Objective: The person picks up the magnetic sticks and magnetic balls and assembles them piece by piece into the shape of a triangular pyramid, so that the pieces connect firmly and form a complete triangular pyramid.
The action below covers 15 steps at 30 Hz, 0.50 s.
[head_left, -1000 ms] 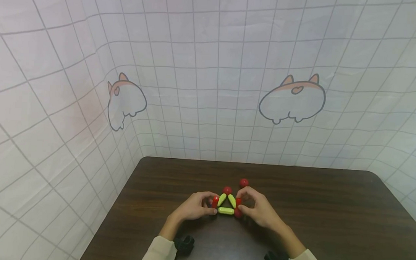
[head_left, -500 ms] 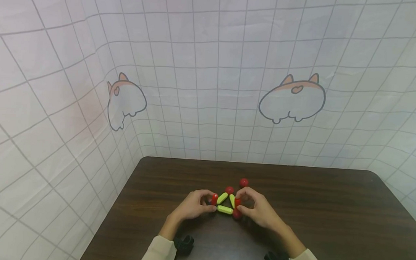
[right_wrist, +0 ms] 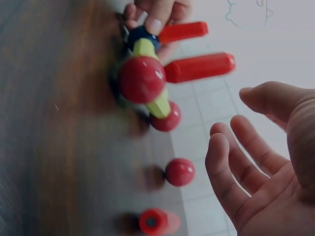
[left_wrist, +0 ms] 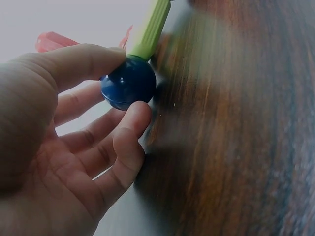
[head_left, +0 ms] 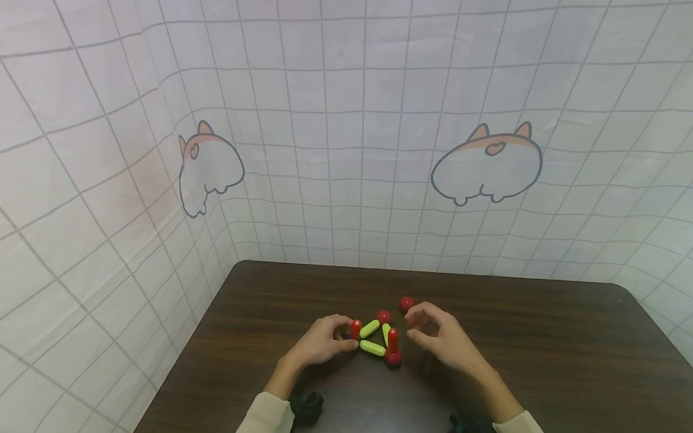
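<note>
A small triangle of yellow-green rods (head_left: 372, 348) and balls lies on the table. At its left corner my left hand (head_left: 323, 342) pinches a dark blue ball (left_wrist: 129, 84) between thumb and fingers. One red rod (head_left: 356, 329) stands up from that ball. At the near right corner, a second red rod (head_left: 393, 340) rises from a red ball (head_left: 393, 358). Another red ball (head_left: 384, 317) forms the far corner. My right hand (head_left: 442, 338) is just right of the triangle, fingers loosely bent, holding nothing.
Beyond the triangle sits a loose red ball (head_left: 406, 304). In the right wrist view a further red rod (right_wrist: 156, 221) shows its end, with a dark spot in the middle. A white grid-patterned cloth (head_left: 336, 178) hangs behind the dark wooden table (head_left: 548, 351).
My right hand has let go of the near right red rod and moved off to the right. The triangle has turned and shifted slightly left, with my left hand still at its corner.
</note>
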Motion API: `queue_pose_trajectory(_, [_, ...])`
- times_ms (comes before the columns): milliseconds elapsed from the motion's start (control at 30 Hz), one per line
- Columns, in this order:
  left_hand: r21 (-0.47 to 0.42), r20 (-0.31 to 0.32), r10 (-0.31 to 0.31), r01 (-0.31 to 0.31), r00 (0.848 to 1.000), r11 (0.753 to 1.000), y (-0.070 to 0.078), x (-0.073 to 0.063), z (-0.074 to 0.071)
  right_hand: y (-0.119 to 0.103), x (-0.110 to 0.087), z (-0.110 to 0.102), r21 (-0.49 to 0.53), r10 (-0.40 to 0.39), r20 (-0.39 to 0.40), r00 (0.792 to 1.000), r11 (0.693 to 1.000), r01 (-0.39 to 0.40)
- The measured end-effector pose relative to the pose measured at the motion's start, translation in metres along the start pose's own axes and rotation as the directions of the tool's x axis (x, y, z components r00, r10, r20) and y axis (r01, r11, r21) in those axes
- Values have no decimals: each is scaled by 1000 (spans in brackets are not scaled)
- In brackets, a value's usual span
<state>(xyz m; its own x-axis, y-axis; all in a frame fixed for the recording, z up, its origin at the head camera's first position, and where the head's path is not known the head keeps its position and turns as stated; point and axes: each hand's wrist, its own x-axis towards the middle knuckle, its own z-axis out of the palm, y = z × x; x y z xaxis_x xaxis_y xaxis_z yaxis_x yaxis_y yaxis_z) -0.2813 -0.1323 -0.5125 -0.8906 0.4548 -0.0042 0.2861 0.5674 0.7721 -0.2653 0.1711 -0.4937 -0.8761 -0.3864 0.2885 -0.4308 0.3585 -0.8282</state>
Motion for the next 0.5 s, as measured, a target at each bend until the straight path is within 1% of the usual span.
queue_pose_trajectory(100, [2, -4, -1, 1, 1000, 1000, -1, 0, 0, 1, 0, -8, 20, 25, -3, 1000, 999, -25])
queue_pose_trajectory(167, [6, -6, 3, -3, 1000, 1000, -1, 0, 0, 3, 0, -14, 10, 41, -8, 999, 999, -41])
queue_pose_trajectory(267, [11, -7, 6, -6, 1000, 1000, -1, 0, 0, 6, -1, -23, -37, 71, -19, 997, 997, -72])
queue_pose_trajectory(367, [11, -7, 10, -9, 1000, 1000, -2, -1, -1, 9, -4, -31, -52, 128, -15, 992, 990, -129])
queue_pose_trajectory(500, [13, -9, 9, -9, 1000, 1000, -2, -1, 0, 14, -6, -38, -59, 211, -4, 977, 976, -211])
